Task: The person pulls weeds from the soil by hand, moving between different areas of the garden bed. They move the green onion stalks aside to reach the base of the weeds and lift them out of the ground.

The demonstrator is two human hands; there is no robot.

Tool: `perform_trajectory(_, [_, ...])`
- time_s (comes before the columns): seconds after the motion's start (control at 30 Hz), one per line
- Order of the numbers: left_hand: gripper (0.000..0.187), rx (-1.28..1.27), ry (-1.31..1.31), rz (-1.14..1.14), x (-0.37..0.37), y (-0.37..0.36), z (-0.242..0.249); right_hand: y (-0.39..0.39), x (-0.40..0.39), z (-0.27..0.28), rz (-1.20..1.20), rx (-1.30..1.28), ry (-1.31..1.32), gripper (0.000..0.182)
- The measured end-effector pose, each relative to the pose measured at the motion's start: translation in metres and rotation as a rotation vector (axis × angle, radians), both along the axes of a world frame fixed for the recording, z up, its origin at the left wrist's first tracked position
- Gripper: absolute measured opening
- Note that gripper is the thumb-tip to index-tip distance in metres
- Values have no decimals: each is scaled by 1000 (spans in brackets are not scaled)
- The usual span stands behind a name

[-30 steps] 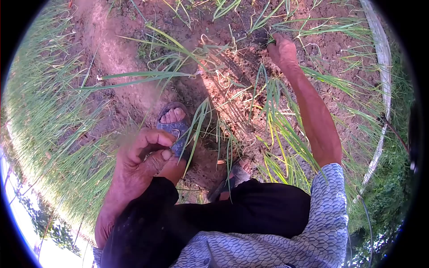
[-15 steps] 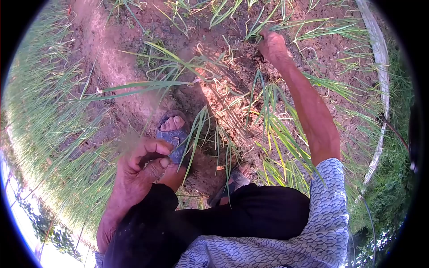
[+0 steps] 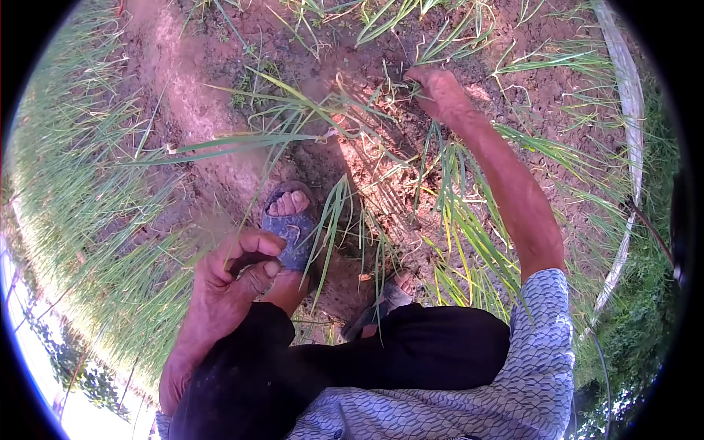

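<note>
My right hand (image 3: pixel 442 94) reaches down to the soil at the upper middle, its fingers bent together near the ground. Whatever lies between its fingertips is too small or hidden to make out. Thin green shoots (image 3: pixel 390 86) stand just left of those fingertips, and onion-like plants (image 3: pixel 458 187) with long narrow leaves grow below the wrist. My left hand (image 3: pixel 236 275) hovers above my left knee, fingers curled and the thumb apart from the forefinger, with nothing visible between them. Beside it is my sandalled left foot (image 3: pixel 293 227).
Brown, moist-looking soil (image 3: pixel 359 165) lies in front of me, with leaves bent across it. A dense stand of green leaves (image 3: pixel 88 191) fills the left side. On the right, a pale strip (image 3: pixel 629 103) runs along the bed, with darker greenery (image 3: pixel 645 315) beyond.
My right hand has shifted slightly left and down, away from the leafy clump at its fingertips. My left hand keeps nearly the same pose. The view has tilted a little.
</note>
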State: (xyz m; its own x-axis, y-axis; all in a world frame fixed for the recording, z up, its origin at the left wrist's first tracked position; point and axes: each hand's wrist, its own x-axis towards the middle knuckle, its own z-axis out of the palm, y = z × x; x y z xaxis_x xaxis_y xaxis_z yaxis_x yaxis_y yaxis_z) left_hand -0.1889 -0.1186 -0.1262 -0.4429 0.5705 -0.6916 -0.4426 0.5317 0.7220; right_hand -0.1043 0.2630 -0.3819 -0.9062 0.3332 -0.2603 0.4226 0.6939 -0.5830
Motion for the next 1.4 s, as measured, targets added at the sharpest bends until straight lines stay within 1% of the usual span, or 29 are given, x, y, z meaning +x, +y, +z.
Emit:
perform_trajectory(0.03, [16,3,-8,1,1,2,1,-8,-1,3,211,186,148,40])
perform_trajectory(0.07, [16,5,-15,2,2,3,2,-17,-6,5,170,133,92,39])
perform_trajectory(0.17, [16,13,16,-34,3,7,4,-30,-15,2,338,349,-82,35])
perform_trajectory(0.2, [16,14,35,-47,3,7,4,-29,-17,-4,350,348,-100,30])
perform_trajectory(0.33, [17,28,-5,-19,3,2,1,-30,-28,1,6,201,111,17])
perform_trajectory(0.43, [17,19,3,-25,1,2,1,-34,-43,-3,-151,177,136,13])
perform_trajectory(0.47, [17,15,4,-23,2,0,0,-35,-43,-3,-55,256,131,16])
perform_trajectory(0.57, [16,18,-10,-12,1,-1,1,-33,-51,-5,31,390,-34,17])
perform_trajectory(0.6, [16,21,-14,-4,-1,-2,1,-28,-49,-3,61,364,-15,18])
perform_trajectory(0.7, [20,36,41,-59,-3,-7,-1,-23,-49,-7,-255,232,25,17])
perform_trajectory(0.73, [20,31,21,-44,-3,-9,-2,-24,-53,-7,-306,246,45,15])
perform_trajectory(0.83, [19,14,5,-37,-5,-11,-2,-26,-58,-6,-221,224,165,13])
perform_trajectory(0.9, [19,-1,25,-58,-6,-10,0,-16,-65,-45,-306,87,183,14])
perform_trajectory(0.97, [18,8,35,-60,-8,-12,-2,-16,-70,-26,-200,266,113,12])
perform_trajectory(1.0, [17,8,37,-58,-8,-13,-3,-18,-72,-12,-228,242,113,11])
perform_trajectory(1.1, [18,-30,-1,-20,-10,-12,0,-7,-79,-12,-448,209,136,10])
perform_trajectory(1.13, [18,-22,30,-47,-12,-13,-1,2,-86,-9,-541,112,62,13])
perform_trajectory(1.2, [19,-11,90,-105,-14,-16,-2,14,-88,-4,-450,181,109,16])
perform_trajectory(1.23, [20,-7,73,-85,-15,-18,-3,19,-92,1,-405,217,133,18])
perform_trajectory(1.27, [20,-3,55,-64,-14,-20,-4,22,-98,9,-370,258,76,24])
perform_trajectory(1.37, [21,-23,46,-42,-15,-23,-6,34,-105,-3,-137,490,-49,22])
perform_trajectory(1.4, [21,-36,50,-41,-16,-23,-6,38,-104,-3,-133,437,-131,21])
